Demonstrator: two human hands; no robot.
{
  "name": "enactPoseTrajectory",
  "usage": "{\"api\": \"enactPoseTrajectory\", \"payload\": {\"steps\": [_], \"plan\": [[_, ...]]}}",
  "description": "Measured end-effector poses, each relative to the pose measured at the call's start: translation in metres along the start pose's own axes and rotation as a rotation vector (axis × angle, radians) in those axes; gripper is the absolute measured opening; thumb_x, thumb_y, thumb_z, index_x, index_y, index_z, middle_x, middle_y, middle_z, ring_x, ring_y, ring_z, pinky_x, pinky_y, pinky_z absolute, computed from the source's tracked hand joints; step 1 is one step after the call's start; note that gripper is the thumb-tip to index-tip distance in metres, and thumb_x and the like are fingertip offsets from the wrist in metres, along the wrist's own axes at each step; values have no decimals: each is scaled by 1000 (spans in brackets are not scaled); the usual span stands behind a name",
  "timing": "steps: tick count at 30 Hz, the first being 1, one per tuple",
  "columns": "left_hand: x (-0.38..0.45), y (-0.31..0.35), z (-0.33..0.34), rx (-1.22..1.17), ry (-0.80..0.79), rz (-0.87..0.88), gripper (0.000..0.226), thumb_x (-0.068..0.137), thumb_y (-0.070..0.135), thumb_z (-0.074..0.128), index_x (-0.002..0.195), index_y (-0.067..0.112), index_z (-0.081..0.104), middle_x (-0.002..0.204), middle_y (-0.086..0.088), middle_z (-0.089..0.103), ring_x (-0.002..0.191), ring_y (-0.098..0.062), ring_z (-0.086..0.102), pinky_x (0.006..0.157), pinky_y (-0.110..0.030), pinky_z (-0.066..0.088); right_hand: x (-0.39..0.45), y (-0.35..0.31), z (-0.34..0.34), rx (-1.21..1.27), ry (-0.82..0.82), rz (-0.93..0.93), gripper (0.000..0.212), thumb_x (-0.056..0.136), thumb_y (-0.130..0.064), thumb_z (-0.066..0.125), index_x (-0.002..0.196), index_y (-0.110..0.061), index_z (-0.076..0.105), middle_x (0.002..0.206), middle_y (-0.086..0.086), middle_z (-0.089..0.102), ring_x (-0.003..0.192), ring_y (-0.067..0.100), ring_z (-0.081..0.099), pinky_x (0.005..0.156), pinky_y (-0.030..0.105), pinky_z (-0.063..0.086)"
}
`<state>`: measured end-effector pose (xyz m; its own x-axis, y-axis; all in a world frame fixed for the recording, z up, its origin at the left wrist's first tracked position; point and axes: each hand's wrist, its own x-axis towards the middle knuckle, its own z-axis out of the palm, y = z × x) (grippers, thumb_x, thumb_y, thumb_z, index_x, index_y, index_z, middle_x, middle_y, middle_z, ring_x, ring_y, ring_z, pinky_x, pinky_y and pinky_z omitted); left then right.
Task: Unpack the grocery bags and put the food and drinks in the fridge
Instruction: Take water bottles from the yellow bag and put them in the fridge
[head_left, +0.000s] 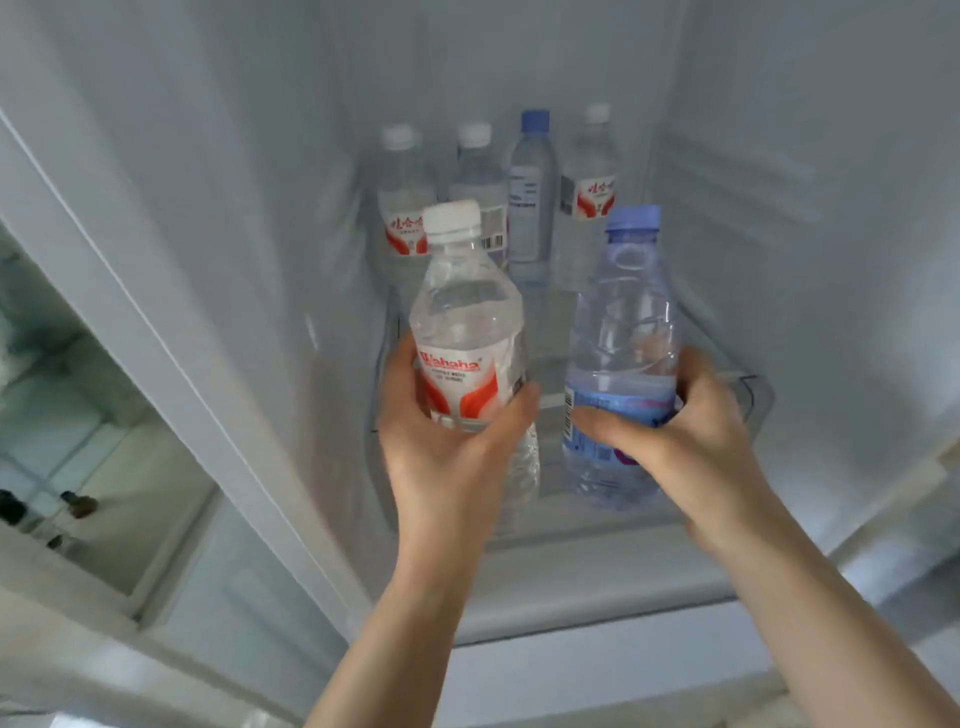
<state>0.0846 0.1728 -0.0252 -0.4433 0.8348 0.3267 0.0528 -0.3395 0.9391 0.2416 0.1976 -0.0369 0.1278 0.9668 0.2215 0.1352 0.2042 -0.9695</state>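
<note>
Standing at shelf back: four bottles (498, 202) | hands (452, 441) gripping two bottles (467, 322)

"Wahaha" on white-cap bottle (467, 332) label

— What does the person wear on the arms?

— Nothing that shows. Both forearms are bare from the bottom edge of the view up to the wrists, with no sleeve or cuff.

— And the hands?

— The left hand (441, 436) and the right hand (691, 441) are bare as well: no gloves, rings, watch or bands on the parts in view.

— The nails?

— Too blurred to tell.
</note>
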Motion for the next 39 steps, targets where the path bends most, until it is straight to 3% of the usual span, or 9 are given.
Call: {"api": "enactPoseTrajectory", "payload": {"steps": [7, 9, 12, 14, 16, 22, 31, 35, 39], "plan": [[52, -2, 35, -39, 122, 112, 76, 62, 6, 87, 127, 25, 54, 109, 7, 69, 93, -10, 69, 79, -28, 58, 65, -7, 14, 35, 26, -126, 52, 62, -5, 86, 94, -28, 52, 80, -14, 65, 69, -7, 64, 55, 11, 50], [64, -7, 43, -25, 135, 154, 78, 62, 4, 88, 129, 23, 52, 112, 9, 68, 97, -8, 68, 82, -29, 57, 79, -2, 20, 28, 36, -173, 57, 62, -5, 87, 102, -21, 51, 89, -14, 62, 70, -10, 62, 55, 7, 46], [78, -20, 53, -18, 170, 169, 80, 61, 4, 88, 131, 20, 52, 115, 9, 66, 100, -7, 67, 88, -35, 57, 98, 15, 27, 16, 40, -203, 58, 65, -3, 85, 110, -9, 48, 78, -13, 65, 63, -8, 63, 51, 9, 48], [84, -30, 56, -3, 190, 163, 83, 61, 9, 90, 133, 21, 51, 119, 9, 65, 103, -6, 66, 90, -39, 56, 108, 28, 30, -6, 47, -232, 61, 65, -10, 87, 111, -10, 48, 91, -9, 67, 77, 1, 67, 62, 20, 56], [87, -40, 58, 12, 197, 177, 85, 61, 11, 90, 135, 21, 50, 123, 7, 63, 107, -8, 64, 91, -41, 56, 116, 38, 32, -28, 54, -247, 66, 62, -12, 89, 114, -12, 48, 107, -2, 61, 91, 2, 63, 73, 15, 53], [95, -56, 57, 35, 149, 219, 84, 63, 3, 88, 137, 13, 48, 127, 1, 61, 114, -12, 62, 93, -39, 54, 129, 54, 37, -30, 52, -267, 71, 62, -9, 88, 117, -15, 44, 108, -13, 55, 92, -13, 57, 75, 5, 45], [94, -62, 57, 46, 115, 218, 85, 64, 4, 88, 137, 21, 46, 127, 13, 58, 114, -2, 59, 92, -20, 51, 127, 72, 38, -6, 45, -274, 80, 58, -13, 91, 122, -11, 42, 116, 2, 56, 102, 6, 59, 82, 13, 48], [97, -62, 54, 52, 103, 184, 84, 65, 7, 88, 136, 22, 45, 123, 17, 58, 110, 3, 59, 88, -13, 50, 121, 70, 38, -4, 4, -304, 81, 60, -16, 87, 123, -15, 37, 118, -5, 52, 105, -3, 56, 86, 10, 45], [100, -64, 49, 100, -37, 119, 86, 67, 6, 86, 137, 27, 42, 122, 18, 58, 109, 3, 59, 88, -11, 50, 119, 70, 38, -40, -26, -334, 80, 62, -9, 88, 121, -19, 35, 117, -10, 53, 103, -7, 56, 85, 9, 45]]}}
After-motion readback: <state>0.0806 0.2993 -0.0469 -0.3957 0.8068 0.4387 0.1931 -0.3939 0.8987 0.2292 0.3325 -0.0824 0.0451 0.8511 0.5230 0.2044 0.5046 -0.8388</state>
